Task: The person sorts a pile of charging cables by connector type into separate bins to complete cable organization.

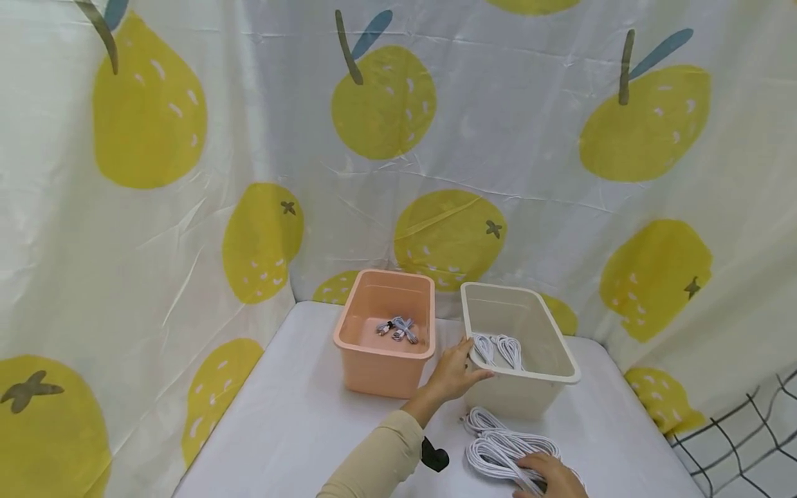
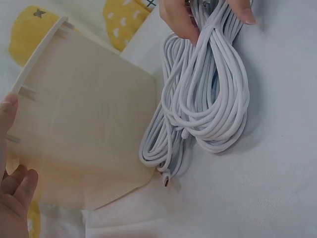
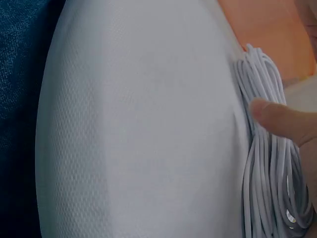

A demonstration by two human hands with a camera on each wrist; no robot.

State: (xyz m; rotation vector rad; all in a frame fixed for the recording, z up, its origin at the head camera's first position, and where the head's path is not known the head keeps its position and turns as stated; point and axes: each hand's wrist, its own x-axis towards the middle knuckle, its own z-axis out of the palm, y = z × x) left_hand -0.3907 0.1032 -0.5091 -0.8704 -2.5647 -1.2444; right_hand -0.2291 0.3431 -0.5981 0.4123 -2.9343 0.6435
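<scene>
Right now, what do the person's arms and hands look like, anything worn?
Both hands are bare: no gloves, no rings visible. The left hand comes out of a long beige sleeve with a black device at the wrist. Of the right hand only the hand shows; its arm is out of frame.

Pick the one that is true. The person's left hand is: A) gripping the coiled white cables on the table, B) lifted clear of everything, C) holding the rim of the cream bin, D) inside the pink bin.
C: the left hand holds the near rim of the cream bin, while the right hand has its grip on the coiled white cables on the table.
</scene>
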